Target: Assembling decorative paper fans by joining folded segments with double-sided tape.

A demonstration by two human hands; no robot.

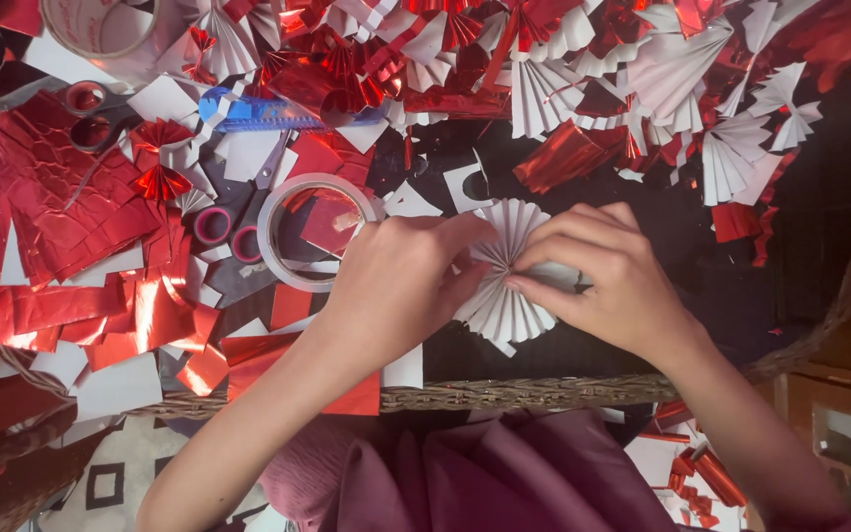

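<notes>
We've got both hands pinching the white pleated paper fan (506, 286) at its centre so the folds stay fanned: left hand (401, 281) fingers clamped on its left edge, right hand (608, 281) fingertips together mid-rosette, tape roll (299, 232) just left.

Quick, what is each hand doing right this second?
Left hand: fingers closed on the white pleated paper fan.
Right hand: fingertips pinching the same fan at its centre.

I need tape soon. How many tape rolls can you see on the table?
2. One clear tape roll lies just beside the left hand; another tape roll sits at the top left edge, partly cut off. More may be hidden under the paper scraps.
</notes>
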